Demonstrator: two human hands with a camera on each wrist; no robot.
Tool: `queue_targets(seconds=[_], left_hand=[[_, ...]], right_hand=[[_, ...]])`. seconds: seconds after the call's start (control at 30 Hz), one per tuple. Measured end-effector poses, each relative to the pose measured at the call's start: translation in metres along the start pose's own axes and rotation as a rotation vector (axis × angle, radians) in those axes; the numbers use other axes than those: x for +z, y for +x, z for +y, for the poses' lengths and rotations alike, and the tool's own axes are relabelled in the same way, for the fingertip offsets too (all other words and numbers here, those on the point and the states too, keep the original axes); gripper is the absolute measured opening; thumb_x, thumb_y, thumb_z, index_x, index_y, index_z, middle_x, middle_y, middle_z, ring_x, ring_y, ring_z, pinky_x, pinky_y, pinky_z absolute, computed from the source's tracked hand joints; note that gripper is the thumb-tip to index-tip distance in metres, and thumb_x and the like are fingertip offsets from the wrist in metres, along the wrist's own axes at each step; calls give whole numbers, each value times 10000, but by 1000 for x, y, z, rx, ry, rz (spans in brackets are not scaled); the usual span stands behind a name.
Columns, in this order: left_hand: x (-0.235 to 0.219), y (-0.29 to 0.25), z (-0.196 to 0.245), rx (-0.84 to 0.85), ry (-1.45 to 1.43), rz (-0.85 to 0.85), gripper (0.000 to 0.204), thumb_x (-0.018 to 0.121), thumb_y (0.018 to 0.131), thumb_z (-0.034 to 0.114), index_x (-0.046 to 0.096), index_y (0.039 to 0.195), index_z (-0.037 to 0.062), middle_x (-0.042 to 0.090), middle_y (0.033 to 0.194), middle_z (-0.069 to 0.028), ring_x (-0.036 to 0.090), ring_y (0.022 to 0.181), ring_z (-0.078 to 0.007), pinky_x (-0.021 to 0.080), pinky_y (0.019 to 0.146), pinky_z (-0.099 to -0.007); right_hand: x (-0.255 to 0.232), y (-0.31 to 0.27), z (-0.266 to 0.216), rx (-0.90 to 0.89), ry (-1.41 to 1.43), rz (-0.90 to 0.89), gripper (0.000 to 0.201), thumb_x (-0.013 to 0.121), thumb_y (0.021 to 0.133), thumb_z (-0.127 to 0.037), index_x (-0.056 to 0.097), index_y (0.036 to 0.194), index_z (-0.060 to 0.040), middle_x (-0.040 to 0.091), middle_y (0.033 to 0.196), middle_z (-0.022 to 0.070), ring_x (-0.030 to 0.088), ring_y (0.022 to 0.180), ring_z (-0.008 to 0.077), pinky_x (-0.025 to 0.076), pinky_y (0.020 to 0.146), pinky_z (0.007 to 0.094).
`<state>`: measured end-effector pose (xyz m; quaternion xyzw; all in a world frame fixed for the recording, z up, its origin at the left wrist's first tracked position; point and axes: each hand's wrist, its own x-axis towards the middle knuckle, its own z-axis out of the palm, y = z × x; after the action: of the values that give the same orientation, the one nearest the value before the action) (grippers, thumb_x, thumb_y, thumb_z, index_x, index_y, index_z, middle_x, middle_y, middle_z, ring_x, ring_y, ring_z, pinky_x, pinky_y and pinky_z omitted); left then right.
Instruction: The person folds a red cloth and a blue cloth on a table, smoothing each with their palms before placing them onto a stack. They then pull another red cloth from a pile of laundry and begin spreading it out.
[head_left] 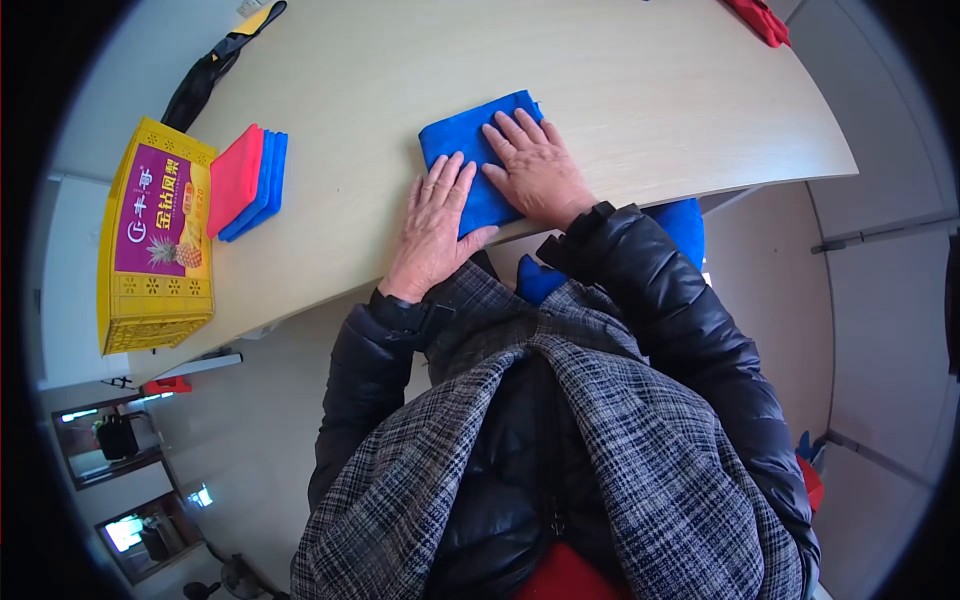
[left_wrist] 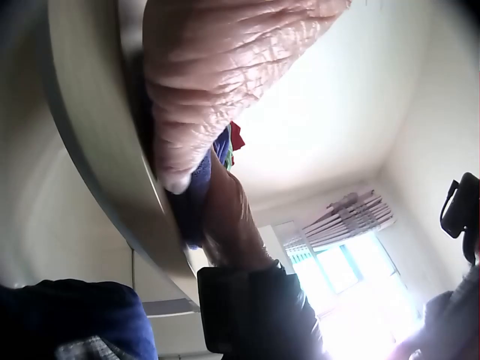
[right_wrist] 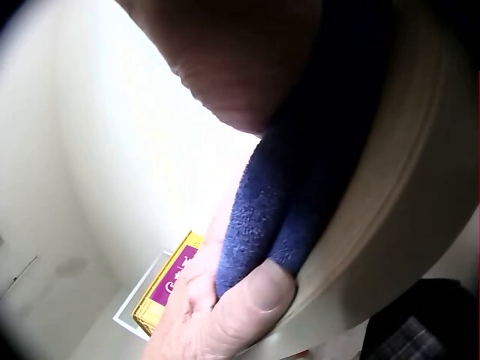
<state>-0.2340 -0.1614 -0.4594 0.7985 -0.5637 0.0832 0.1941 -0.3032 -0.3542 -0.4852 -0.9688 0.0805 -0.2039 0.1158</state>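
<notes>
At the near edge of the counter (head_left: 350,190), a folded blue cloth (head_left: 462,135) lies flat beneath both hands. The left hand (head_left: 430,228) rests palm down on its left part, fingers straight; the right hand (head_left: 540,175) lies across its right part, fingers spread. Both are open, pressing on the cloth rather than gripping it. The right wrist view shows its layered, fuzzy folds at the counter's rim, beside the left thumb.

Off to the left, a folded red cloth (head_left: 235,182) and folded blue cloths (head_left: 270,190) sit side by side, next to a yellow box (head_left: 160,225). This container has a purple label and a printed pineapple; what it holds cannot be told. Beyond the box lies a black and yellow object (head_left: 215,78), and at the far right edge, some red fabric (head_left: 765,22).
</notes>
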Motion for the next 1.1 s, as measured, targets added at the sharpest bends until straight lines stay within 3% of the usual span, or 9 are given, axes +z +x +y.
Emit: queue_targets(seconds=[0.03,0.3,0.53,0.8,1.1], left_hand=[[0,-4,-1,-5,-1,-4,636,718,889,265,490,1436,34,425,1530,-180,372,1438,-363,282,1193,-496],[9,-27,19,-172,-13,168,598,760,821,177,543,1358,29,498,1453,-163,510,1298,-357,440,1077,-433],[12,2,32,-145,324,174,447,723,813,92,599,1235,14,568,1285,-173,595,1151,-339,542,930,-396],[15,1,30,-195,307,183,433,699,815,46,593,1233,8,574,1293,-160,621,1122,-346,571,858,-397],[7,-4,31,-286,104,105,470,670,808,-21,576,1268,1,529,1401,-187,584,1206,-357,550,927,-404]], right_hand=[[1,-1,1,-11,-35,-30,591,434,1034,-447,433,1506,-91,394,1576,144,297,1487,350,199,1217,496],[3,-1,1,-12,-55,-26,588,442,1032,-448,437,1506,-100,395,1577,139,299,1487,342,187,1226,489],[3,1,0,-4,-50,-15,587,438,1034,-446,435,1506,-96,394,1577,139,298,1488,343,187,1227,490],[3,0,-2,7,-42,-19,581,432,1035,-441,437,1505,-100,395,1577,140,298,1487,344,190,1225,493],[3,-1,1,11,-59,-9,580,423,1035,-455,450,1500,-109,401,1576,124,305,1486,331,198,1221,490]])
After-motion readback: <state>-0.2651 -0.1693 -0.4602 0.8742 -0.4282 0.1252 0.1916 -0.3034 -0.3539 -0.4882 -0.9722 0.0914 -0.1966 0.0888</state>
